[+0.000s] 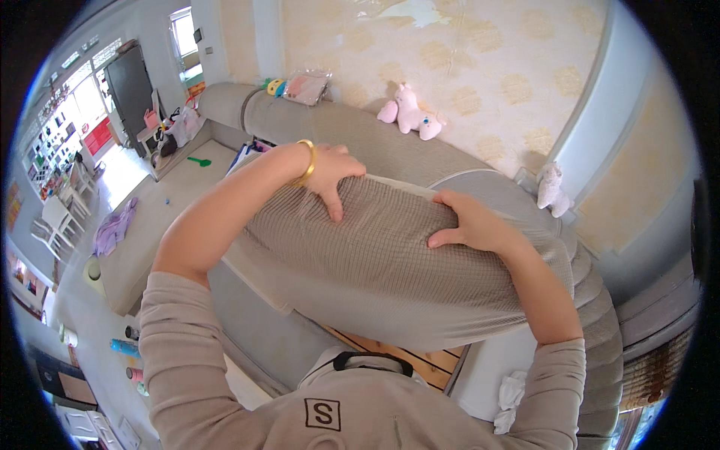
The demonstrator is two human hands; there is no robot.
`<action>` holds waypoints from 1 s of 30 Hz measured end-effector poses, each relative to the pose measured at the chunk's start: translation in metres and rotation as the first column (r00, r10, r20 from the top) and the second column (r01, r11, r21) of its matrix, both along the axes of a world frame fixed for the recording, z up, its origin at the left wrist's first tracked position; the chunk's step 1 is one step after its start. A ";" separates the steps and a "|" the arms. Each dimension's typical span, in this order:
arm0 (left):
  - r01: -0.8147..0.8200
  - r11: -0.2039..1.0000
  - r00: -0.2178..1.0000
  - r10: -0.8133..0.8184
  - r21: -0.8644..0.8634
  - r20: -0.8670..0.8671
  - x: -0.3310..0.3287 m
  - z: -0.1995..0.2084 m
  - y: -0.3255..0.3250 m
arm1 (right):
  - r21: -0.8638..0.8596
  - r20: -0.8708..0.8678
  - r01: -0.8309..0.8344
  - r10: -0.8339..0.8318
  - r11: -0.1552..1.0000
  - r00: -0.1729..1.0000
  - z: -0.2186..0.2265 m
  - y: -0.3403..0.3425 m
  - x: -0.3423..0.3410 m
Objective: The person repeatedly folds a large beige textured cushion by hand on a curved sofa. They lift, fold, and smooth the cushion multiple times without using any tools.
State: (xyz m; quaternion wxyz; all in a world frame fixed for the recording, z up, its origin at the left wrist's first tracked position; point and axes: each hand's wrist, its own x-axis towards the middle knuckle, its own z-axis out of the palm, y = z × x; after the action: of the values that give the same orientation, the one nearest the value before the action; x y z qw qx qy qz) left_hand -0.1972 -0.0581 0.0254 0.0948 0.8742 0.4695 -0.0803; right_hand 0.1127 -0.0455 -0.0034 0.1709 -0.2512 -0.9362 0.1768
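In front of me a long sofa cushion (307, 277) stands tilted up, its plain lower part showing below a ribbed grey-beige stretch cover (390, 232). The cover is drawn over the upper part and looks sheer along its lower edge. My left hand (334, 176), with a gold bangle above it, grips the cushion's far upper edge, thumb on the ribbed face. My right hand (472, 221) clasps the same edge farther right, its thumb also on the cover. The fingertips of both hands are partly hidden behind the edge.
Behind lies a grey corner sofa (322, 124) with a pink plush unicorn (412, 112) and another plush toy (553, 191) on its back. A lilac cloth (115, 227) and a green toy shovel (199, 161) lie leftward. Wooden slats (420, 362) show below the cushion, beside a white cloth (511, 397).
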 end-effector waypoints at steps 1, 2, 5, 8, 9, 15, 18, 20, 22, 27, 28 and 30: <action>0.020 0.999 0.996 -0.023 -0.034 -0.084 0.003 0.003 0.004 | -0.059 0.055 0.046 -0.042 0.997 0.998 0.001 -0.003 -0.001; 0.041 0.997 0.985 -0.051 -0.063 -0.164 0.003 0.004 0.005 | -0.109 0.115 0.096 -0.084 0.989 0.990 0.008 -0.005 0.000; 0.047 0.994 0.998 -0.043 -0.099 0.040 0.001 0.008 -0.005 | -0.146 0.125 0.220 -0.203 0.964 0.971 0.014 -0.012 0.001; 0.033 0.991 0.952 0.009 -0.130 0.306 -0.004 0.007 -0.003 | -0.366 0.028 0.247 -0.255 0.897 0.967 0.022 -0.012 -0.001; 0.033 0.988 0.910 0.032 -0.149 0.414 -0.008 0.002 0.000 | -0.475 -0.009 0.230 -0.266 0.849 0.964 0.025 -0.012 -0.005; 0.078 0.994 0.881 -0.035 -0.071 0.472 -0.015 -0.023 0.017 | -0.475 0.285 0.126 0.016 0.871 0.958 0.051 -0.038 -0.079; 0.148 0.987 0.886 -0.107 -0.058 0.451 -0.024 -0.019 0.024 | -0.241 0.474 0.183 -0.049 0.953 0.879 0.052 -0.042 -0.103; 0.221 0.916 0.891 -0.051 -0.334 0.450 -0.037 -0.002 0.013 | -0.375 0.417 0.260 -0.088 0.890 0.904 0.052 -0.032 -0.095; 0.267 0.862 0.923 -0.100 -0.431 0.370 -0.045 0.013 0.009 | -0.491 0.366 0.334 -0.158 0.805 0.917 0.049 -0.023 -0.085; 0.294 0.887 0.940 -0.200 -0.357 0.276 -0.045 0.011 0.017 | -0.571 0.307 0.450 -0.330 0.687 0.893 0.047 -0.030 -0.092; 0.295 0.915 0.941 -0.228 -0.275 0.249 -0.047 0.010 0.017 | -0.587 0.260 0.428 -0.341 0.687 0.903 0.044 -0.031 -0.092; 0.333 0.937 0.932 -0.310 -0.103 0.190 -0.040 0.009 0.017 | -0.614 0.165 0.409 -0.396 0.675 0.903 0.034 -0.032 -0.081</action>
State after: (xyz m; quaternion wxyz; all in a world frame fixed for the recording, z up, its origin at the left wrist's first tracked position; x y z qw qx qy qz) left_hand -0.2370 -0.0413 0.0342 0.1782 0.9347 0.3034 -0.0509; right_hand 0.0318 -0.0778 0.0305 0.1019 -0.4950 -0.7434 0.4381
